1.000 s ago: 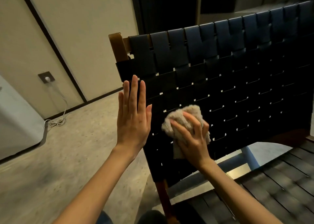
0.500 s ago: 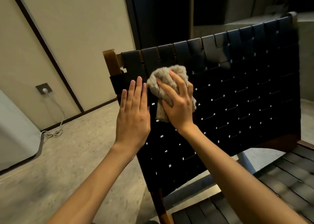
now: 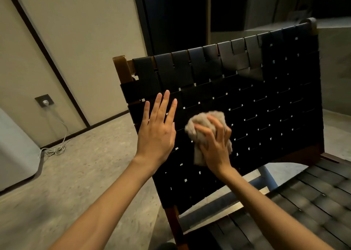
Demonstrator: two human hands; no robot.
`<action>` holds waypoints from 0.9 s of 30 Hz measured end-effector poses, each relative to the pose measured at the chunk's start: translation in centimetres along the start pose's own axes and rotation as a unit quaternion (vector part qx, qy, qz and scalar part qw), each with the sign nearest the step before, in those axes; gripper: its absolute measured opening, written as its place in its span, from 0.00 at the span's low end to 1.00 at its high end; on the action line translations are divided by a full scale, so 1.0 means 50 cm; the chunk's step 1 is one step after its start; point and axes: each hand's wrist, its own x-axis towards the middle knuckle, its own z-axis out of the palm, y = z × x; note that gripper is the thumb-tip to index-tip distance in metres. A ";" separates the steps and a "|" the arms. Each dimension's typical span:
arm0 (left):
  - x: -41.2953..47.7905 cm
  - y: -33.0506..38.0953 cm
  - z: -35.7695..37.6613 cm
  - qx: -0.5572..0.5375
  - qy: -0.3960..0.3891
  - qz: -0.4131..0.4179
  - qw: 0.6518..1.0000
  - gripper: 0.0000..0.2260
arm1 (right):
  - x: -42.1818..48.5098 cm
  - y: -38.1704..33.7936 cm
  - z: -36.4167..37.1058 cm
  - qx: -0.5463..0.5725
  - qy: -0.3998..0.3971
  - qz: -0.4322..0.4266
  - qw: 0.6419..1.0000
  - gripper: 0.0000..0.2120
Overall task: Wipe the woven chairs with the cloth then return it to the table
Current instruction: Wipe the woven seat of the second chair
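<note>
The backrest of a black woven chair (image 3: 266, 101) with a dark wooden frame fills the middle of the head view. My right hand (image 3: 214, 145) grips a bunched beige cloth (image 3: 201, 124) and presses it against the weave at the backrest's left middle. My left hand (image 3: 157, 130) lies flat with straight fingers on the straps just left of the cloth, near the chair's left post. The chair's woven seat (image 3: 313, 202) shows at the lower right.
A speckled floor (image 3: 76, 173) stretches to the left. A wall socket (image 3: 44, 102) with a white cable coiled on the floor (image 3: 55, 149) sits at the left wall, beside a pale grey appliance (image 3: 13, 154). A dark doorway stands behind the chair.
My right hand has moved the cloth down from the top left of the backrest to its left middle. My left hand stays flat on the weave.
</note>
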 end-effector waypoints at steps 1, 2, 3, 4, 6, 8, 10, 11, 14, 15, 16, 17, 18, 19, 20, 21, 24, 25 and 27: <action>0.004 -0.003 -0.003 -0.006 -0.001 0.001 1.000 0.28 | 0.049 -0.010 0.002 0.011 0.011 0.013 1.000 0.21; 0.009 -0.005 -0.006 -0.012 -0.002 0.003 1.000 0.28 | 0.100 -0.019 0.004 0.021 0.021 0.021 0.999 0.21; 0.015 -0.008 -0.008 -0.013 -0.002 0.006 1.000 0.28 | 0.153 -0.028 0.006 0.029 0.028 0.026 0.999 0.22; 0.021 -0.011 -0.011 -0.012 -0.001 0.008 1.000 0.28 | 0.206 -0.035 0.008 0.036 0.032 0.029 0.998 0.22; 0.034 -0.015 -0.012 -0.006 -0.002 0.012 1.000 0.28 | 0.296 -0.046 0.010 0.046 0.037 0.035 0.998 0.22; 0.046 -0.014 -0.009 0.008 -0.007 0.019 1.000 0.28 | 0.343 -0.048 0.013 0.050 0.049 0.037 0.997 0.21; 0.052 -0.010 -0.005 0.011 -0.008 0.025 1.000 0.28 | 0.332 -0.041 0.017 0.044 0.061 0.030 0.997 0.19; 0.053 -0.008 -0.003 0.008 -0.007 0.026 1.000 0.28 | 0.308 -0.033 0.019 0.039 0.066 0.027 0.997 0.18; 0.046 0.001 0.010 0.012 -0.003 0.028 1.000 0.29 | 0.187 0.009 0.022 0.014 0.062 0.004 0.998 0.16; 0.042 0.006 0.016 0.016 -0.004 0.031 0.999 0.29 | 0.138 0.027 0.021 0.005 0.050 -0.004 0.999 0.15; 0.037 0.012 0.022 0.023 -0.004 0.034 0.999 0.30 | 0.087 0.047 0.018 -0.004 0.036 -0.012 0.999 0.15; 0.033 0.018 0.028 0.030 -0.004 0.036 0.999 0.30 | 0.038 0.065 0.014 -0.013 0.025 -0.017 0.999 0.14; 0.028 0.024 0.033 0.037 -0.004 0.035 0.999 0.30 | -0.009 0.083 0.010 -0.025 0.018 -0.020 0.999 0.14; 0.024 0.030 0.037 0.042 -0.003 0.033 0.999 0.31 | -0.053 0.099 0.005 -0.037 0.014 -0.020 0.999 0.14; 0.020 0.035 0.039 0.048 -0.002 0.032 0.998 0.31 | -0.090 0.113 0.000 -0.048 0.009 -0.017 0.999 0.15; 0.018 0.039 0.041 0.054 -0.001 0.031 0.998 0.31 | -0.121 0.123 -0.006 -0.055 0.004 -0.011 0.998 0.15; 0.012 0.045 0.044 0.075 -0.002 0.033 0.997 0.31 | -0.151 0.129 -0.021 -0.055 -0.013 0.018 0.998 0.17; 0.012 0.046 0.043 0.079 -0.005 0.034 0.996 0.31 | -0.140 0.125 -0.024 -0.050 -0.016 0.025 0.998 0.17; 0.016 0.046 0.039 0.078 -0.009 0.038 0.996 0.31 | -0.089 0.112 -0.028 -0.036 -0.019 0.039 0.998 0.18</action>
